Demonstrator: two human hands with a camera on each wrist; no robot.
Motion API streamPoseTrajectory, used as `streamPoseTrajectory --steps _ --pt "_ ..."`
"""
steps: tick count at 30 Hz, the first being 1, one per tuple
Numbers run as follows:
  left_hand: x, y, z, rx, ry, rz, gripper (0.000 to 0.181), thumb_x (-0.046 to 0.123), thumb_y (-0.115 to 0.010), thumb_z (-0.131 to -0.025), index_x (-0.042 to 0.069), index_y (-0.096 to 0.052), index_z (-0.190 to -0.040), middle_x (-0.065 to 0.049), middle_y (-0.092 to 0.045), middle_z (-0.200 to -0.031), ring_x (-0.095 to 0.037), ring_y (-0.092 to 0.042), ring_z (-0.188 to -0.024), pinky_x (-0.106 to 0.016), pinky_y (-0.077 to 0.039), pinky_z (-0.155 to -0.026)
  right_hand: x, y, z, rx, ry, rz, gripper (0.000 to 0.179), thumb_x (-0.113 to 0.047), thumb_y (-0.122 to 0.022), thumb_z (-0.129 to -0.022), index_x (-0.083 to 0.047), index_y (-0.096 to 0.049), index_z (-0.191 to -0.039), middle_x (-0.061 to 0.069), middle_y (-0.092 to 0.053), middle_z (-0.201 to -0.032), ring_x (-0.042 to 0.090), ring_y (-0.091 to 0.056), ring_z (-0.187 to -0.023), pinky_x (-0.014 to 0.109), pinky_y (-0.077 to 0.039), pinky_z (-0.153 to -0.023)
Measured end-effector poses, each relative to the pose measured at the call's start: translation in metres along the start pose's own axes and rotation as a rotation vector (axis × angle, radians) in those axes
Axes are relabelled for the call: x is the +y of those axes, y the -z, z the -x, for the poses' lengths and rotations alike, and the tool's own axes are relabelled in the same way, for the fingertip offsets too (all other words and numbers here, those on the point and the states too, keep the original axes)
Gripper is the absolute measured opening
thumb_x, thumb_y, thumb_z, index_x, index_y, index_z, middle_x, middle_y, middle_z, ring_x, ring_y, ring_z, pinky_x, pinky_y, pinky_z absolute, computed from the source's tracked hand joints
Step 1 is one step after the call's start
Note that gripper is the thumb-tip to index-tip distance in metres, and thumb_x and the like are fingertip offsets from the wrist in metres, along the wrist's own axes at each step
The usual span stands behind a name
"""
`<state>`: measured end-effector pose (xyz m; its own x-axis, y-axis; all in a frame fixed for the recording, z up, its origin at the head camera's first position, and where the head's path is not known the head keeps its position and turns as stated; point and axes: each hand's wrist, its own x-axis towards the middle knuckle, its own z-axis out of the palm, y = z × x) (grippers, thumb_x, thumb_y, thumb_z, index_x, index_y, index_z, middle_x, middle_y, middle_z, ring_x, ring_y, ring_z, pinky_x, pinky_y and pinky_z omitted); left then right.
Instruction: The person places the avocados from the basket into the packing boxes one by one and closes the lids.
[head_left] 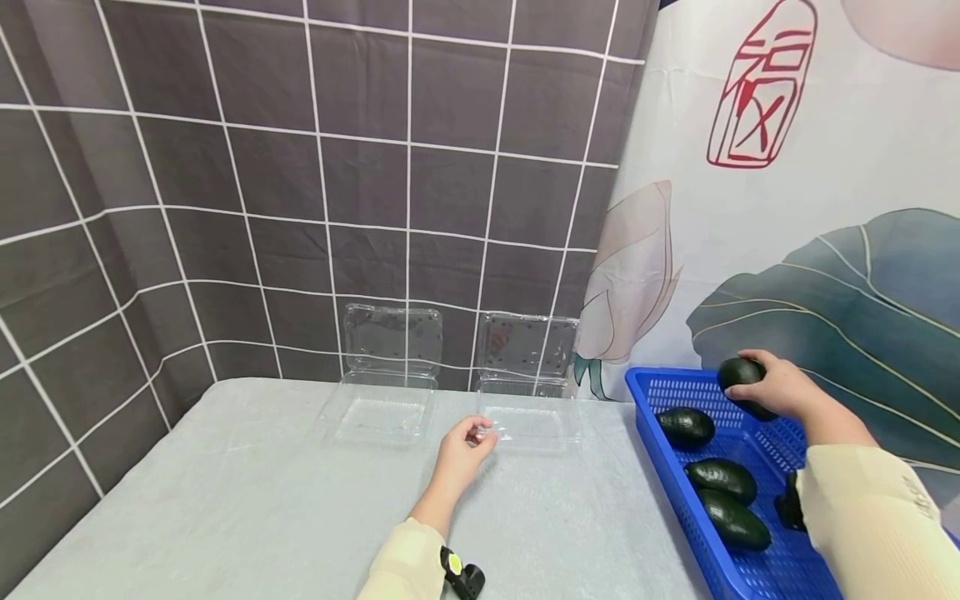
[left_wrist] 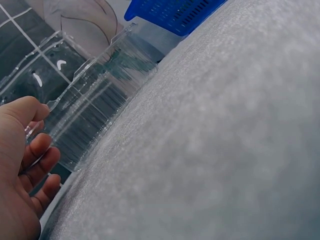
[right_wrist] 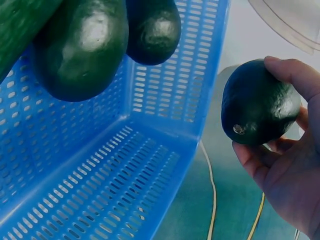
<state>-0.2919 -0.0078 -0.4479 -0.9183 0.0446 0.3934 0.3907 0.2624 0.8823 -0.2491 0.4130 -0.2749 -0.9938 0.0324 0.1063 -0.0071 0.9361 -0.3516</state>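
Observation:
My right hand grips a dark green avocado above the far right part of a blue plastic basket. Several more avocados lie inside that basket. On the table, my left hand pinches the near left rim of a clear plastic clamshell box between thumb and forefinger; the other fingers are loosely bent. This box stands with its lid raised against the wall cloth. To its left is a second clear clamshell box, its lid also up.
A pale grey cover lies over the table. Behind it hangs a dark grid-patterned cloth, and at right a white cloth with a leaf print. The blue basket's raised wall borders the right side.

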Motion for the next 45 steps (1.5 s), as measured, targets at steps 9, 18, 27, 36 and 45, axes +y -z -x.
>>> streamPoseTrajectory --steps 9,18,27,36,45 --pt "0.0 0.0 0.0 0.008 0.002 0.006 0.013 0.007 -0.067 -0.08 0.005 -0.064 -0.092 0.0 -0.057 -0.077 -0.013 -0.054 -0.072 -0.023 -0.047 -0.064 -0.005 0.001 -0.003 -0.001 0.009 -0.001 0.077 -0.027 -0.068 -0.081 0.013 -0.025 -0.131 0.045 -0.034 -0.112 0.058 -0.043 -0.093 0.062 -0.044 -0.071" --pt "0.0 0.001 0.0 0.009 0.007 0.002 0.013 0.007 -0.067 -0.08 0.005 -0.064 -0.092 0.0 -0.057 -0.076 -0.013 -0.054 -0.072 -0.023 -0.047 -0.064 -0.021 0.005 -0.01 0.0 0.04 0.013 0.079 -0.03 -0.067 -0.08 0.011 -0.026 -0.133 0.045 -0.035 -0.114 0.058 -0.043 -0.095 0.064 -0.044 -0.072" --pt "0.002 0.001 0.001 0.004 0.012 0.012 0.013 0.007 -0.067 -0.08 0.004 -0.064 -0.092 0.0 -0.057 -0.077 -0.013 -0.054 -0.072 -0.023 -0.046 -0.063 -0.034 0.007 -0.012 0.011 0.059 0.032 0.076 -0.027 -0.068 -0.081 0.011 -0.027 -0.133 0.045 -0.036 -0.115 0.058 -0.043 -0.097 0.066 -0.042 -0.074" --pt "0.003 0.001 0.001 0.0 0.005 0.008 0.013 0.007 -0.067 -0.08 0.004 -0.064 -0.093 0.0 -0.057 -0.077 -0.013 -0.054 -0.073 -0.023 -0.046 -0.063 -0.042 0.007 -0.016 0.023 0.097 0.032 0.073 -0.026 -0.069 -0.08 0.009 -0.031 -0.132 0.043 -0.038 -0.113 0.057 -0.044 -0.096 0.065 -0.043 -0.073" --pt "0.003 0.002 0.001 -0.001 0.001 0.013 0.013 0.007 -0.068 -0.08 0.004 -0.063 -0.092 0.0 -0.057 -0.077 -0.013 -0.054 -0.073 -0.023 -0.046 -0.064 -0.05 0.006 -0.017 0.011 0.117 0.035 0.074 -0.027 -0.069 -0.08 0.008 -0.031 -0.132 0.042 -0.037 -0.116 0.056 -0.044 -0.098 0.065 -0.043 -0.075"
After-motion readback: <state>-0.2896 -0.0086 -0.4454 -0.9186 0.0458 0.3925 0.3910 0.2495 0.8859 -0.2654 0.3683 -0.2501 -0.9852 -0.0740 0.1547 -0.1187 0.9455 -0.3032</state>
